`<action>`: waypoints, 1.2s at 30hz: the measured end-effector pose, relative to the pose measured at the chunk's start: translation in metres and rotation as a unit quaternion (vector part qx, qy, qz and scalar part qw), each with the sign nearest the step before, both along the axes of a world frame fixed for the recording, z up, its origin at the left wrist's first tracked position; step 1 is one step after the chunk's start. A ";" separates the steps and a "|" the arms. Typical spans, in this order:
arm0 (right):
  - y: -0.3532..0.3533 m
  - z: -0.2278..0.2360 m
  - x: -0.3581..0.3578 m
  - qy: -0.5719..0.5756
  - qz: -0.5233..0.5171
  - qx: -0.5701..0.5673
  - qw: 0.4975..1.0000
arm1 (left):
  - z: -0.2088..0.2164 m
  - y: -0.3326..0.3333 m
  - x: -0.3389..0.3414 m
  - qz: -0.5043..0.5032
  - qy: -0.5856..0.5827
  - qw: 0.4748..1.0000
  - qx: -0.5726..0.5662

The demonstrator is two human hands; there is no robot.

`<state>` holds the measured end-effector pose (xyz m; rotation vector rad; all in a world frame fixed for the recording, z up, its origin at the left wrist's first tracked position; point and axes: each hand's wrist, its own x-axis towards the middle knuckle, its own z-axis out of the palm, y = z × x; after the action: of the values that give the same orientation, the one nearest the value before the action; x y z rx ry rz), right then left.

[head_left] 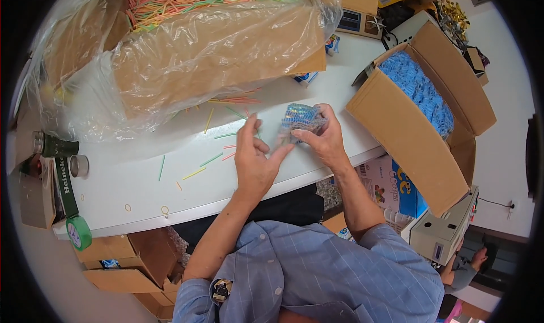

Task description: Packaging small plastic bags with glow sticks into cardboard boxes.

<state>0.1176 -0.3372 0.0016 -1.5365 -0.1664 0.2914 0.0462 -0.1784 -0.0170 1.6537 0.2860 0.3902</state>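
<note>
We judge the packet (301, 120) light, soft and slippery: right hand (323, 141) pinches its near edge, left hand (255, 161) half-open, fingertips touching it.

Person wears a light blue shirt (317, 272) with thin pale check lines, lower centre of frame. Sleeves rolled above the elbows; forearms bare. Small dark clip-on device (221, 290) on the shirt, lower left of it. No gloves on the left hand (256, 161) or right hand (323, 137).
</note>
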 end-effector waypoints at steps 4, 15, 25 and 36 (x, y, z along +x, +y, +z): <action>-0.006 0.007 -0.005 -0.031 -0.018 0.083 0.996 | 0.018 0.006 0.018 -0.121 -0.097 0.967 0.201; -0.044 0.002 0.023 -0.075 0.108 -0.037 0.991 | -0.009 -0.010 0.048 -0.240 0.000 0.970 0.041; -0.041 0.004 0.015 -0.019 0.093 -0.026 0.995 | -0.006 -0.012 0.045 -0.213 -0.035 0.972 0.094; -0.061 0.028 0.024 -0.157 0.114 -0.209 0.959 | -0.001 -0.023 0.061 -0.237 -0.017 0.962 0.135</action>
<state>0.1414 -0.3980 0.0301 -1.9837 -0.5648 0.2750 0.1071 -0.2018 -0.0184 1.9134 -0.2000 0.0947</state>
